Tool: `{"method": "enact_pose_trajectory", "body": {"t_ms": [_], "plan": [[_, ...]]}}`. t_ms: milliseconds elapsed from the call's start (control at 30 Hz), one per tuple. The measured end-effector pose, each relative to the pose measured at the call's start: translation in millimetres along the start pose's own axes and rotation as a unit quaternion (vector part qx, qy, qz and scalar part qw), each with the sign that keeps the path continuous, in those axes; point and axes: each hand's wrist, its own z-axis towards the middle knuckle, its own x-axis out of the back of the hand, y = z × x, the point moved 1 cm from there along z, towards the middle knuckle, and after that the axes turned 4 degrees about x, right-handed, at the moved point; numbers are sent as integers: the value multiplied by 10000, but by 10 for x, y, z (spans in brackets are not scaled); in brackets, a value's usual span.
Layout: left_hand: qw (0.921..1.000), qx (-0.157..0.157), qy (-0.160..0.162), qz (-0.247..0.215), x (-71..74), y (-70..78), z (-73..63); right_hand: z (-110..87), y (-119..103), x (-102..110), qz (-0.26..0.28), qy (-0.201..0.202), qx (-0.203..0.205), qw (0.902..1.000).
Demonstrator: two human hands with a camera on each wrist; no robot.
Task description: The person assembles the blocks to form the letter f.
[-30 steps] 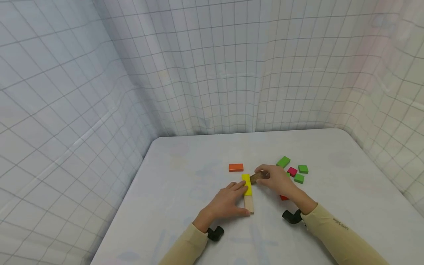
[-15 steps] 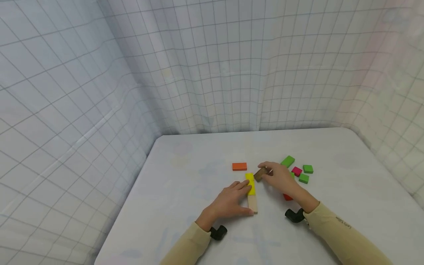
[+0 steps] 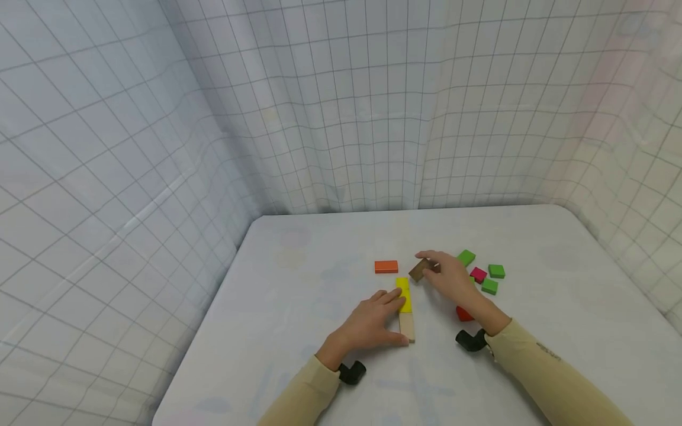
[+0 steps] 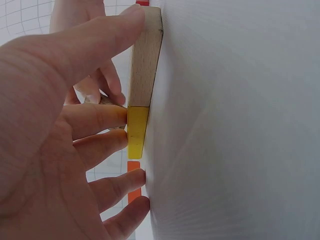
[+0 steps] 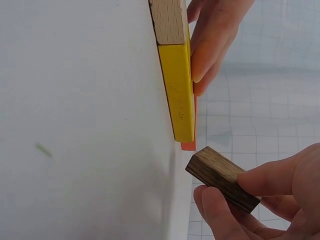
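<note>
A yellow block [image 3: 404, 295] and a pale wooden block [image 3: 407, 327] lie end to end in a line on the white table. My left hand [image 3: 370, 322] rests over them from the left, two fingertips on the yellow block and the thumb at the near end of the pale one. Its other fingertips reach down to the table in the left wrist view. My right hand [image 3: 450, 277] pinches a dark brown wooden block [image 5: 222, 177] between thumb and fingers. That block is tilted, apart from the far end of the yellow block.
Beyond the yellow block lies an orange block [image 3: 386, 267]. Several green blocks, one of them a small green block [image 3: 496, 271], lie around a crimson block [image 3: 478, 274] at the right. A red block [image 3: 465, 313] is partly under the right forearm. Gridded white curtains [image 3: 341, 118] surround the table.
My right hand has drawn the brown block away from the yellow block's side and shifted it farther back. The left hand keeps its place on the line; the head view has shifted slightly.
</note>
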Motion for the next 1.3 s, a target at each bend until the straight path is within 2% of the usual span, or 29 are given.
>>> {"method": "enact_pose_trajectory", "body": {"t_ms": [200, 433, 700, 967, 1300], "plan": [[10000, -5, 7, 4, 14, 0, -3, 54, 16, -13, -15, 133, 15, 9999], [10000, -48, 48, -23, 14, 9, -12, 136, 53, -45, 98, 100, -138, 9998], [10000, 52, -20, 8, 26, 17, -3, 239, 66, -68, 256, 69, -305, 9992], [9999, 120, -66, -35, 12, 19, -8, 341, 116, -159, 236, -5, -268, 9994], [9999, 32, -11, -94, 10, 18, -20, 435, 131, -215, 159, -163, -206, 9995]]}}
